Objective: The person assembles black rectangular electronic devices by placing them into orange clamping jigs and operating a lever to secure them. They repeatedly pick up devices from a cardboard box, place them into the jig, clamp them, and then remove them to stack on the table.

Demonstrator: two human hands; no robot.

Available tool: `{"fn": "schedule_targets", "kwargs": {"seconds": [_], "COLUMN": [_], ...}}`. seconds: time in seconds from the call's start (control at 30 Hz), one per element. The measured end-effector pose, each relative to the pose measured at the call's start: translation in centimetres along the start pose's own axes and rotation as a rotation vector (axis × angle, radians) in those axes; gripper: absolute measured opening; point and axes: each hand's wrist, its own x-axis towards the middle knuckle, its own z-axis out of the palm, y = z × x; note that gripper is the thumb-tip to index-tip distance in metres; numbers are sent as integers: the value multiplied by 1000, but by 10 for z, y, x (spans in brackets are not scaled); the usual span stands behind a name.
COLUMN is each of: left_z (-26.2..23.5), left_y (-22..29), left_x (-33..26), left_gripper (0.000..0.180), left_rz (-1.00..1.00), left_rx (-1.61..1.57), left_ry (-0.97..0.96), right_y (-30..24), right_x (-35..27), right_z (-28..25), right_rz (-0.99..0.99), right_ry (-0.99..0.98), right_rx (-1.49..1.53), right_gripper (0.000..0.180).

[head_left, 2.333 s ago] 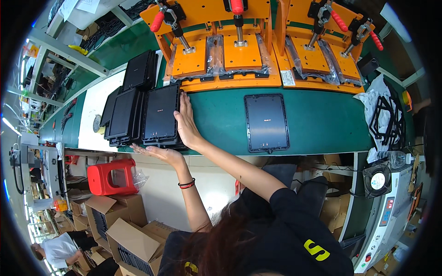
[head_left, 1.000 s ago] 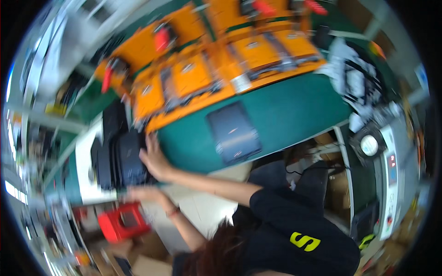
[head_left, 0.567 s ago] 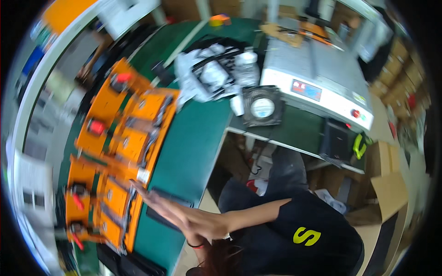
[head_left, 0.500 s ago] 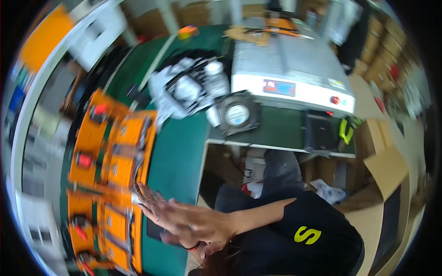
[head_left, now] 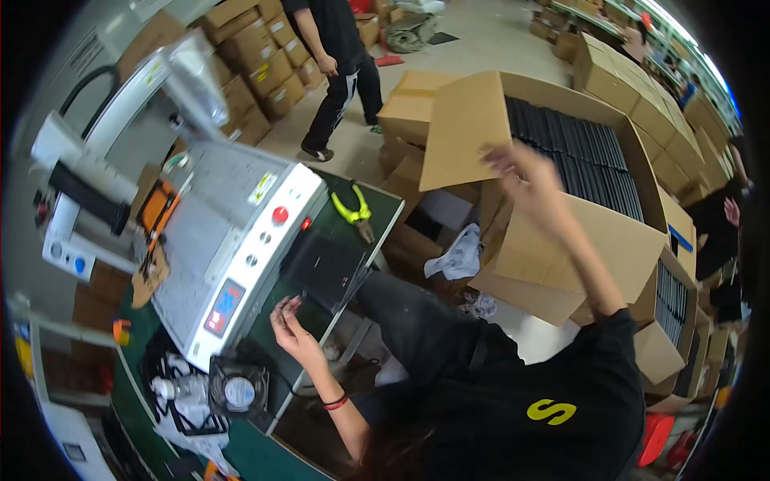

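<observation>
Flat, rectangular, dark black panel, seemingly plastic point(head_left: 322, 267), lies on the green-topped bench point(head_left: 389, 210), its 3 o'clock side close to the bench rim; single or layered, I cannot tell

Handling, my judgement: light and stiff, face smooth enough to slide and to scratch; I would take it by two opposite edges, fingers off the face

Left hand point(head_left: 297, 338), at the panel's 7 o'clock: fingers parted, lightly curled, nothing seen in them; I cannot confirm contact

Right hand point(head_left: 528, 183), at the panel's 2 o'clock: blurred, fingers apart, apparently empty, in front of the big brown cardboard carton point(head_left: 545, 247); whether it brushes the flap I cannot tell

Inside the carton, at that hand's 2 o'clock: thin black slabs point(head_left: 573, 152) packed in rows

Outward from the panel: yellow-green-handled metal pliers point(head_left: 353, 210) at 1 o'clock, grey-and-white boxy machine point(head_left: 233, 232) at 10, square black fan with white hub point(head_left: 239, 393) at 7, co-worker in dark clothes point(head_left: 345, 72) at 12
</observation>
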Motion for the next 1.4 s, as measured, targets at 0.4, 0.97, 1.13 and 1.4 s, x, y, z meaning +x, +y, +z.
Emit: {"fn": "schedule_targets", "kwargs": {"seconds": [0.4, 0.97, 1.13, 1.4], "left_z": [-8, 6, -2, -7], "left_y": [-34, -33, -28, -39], "left_x": [7, 11, 8, 9], "left_gripper": [27, 28, 29, 31], "left_rz": [-62, -125, -101, -93], "left_rx": [239, 333, 297, 235], "left_ry": [183, 121, 137, 125], "right_y": [364, 409, 344, 368], "right_x": [41, -75, -53, -54], "right_z": [-186, -289, -261, -317], "right_rz": [1277, 1160, 1075, 1094], "right_ry": [321, 75, 663, 435], "right_rx": [-1236, -571, 409, 178], "right_gripper": [39, 27, 32, 34]}}
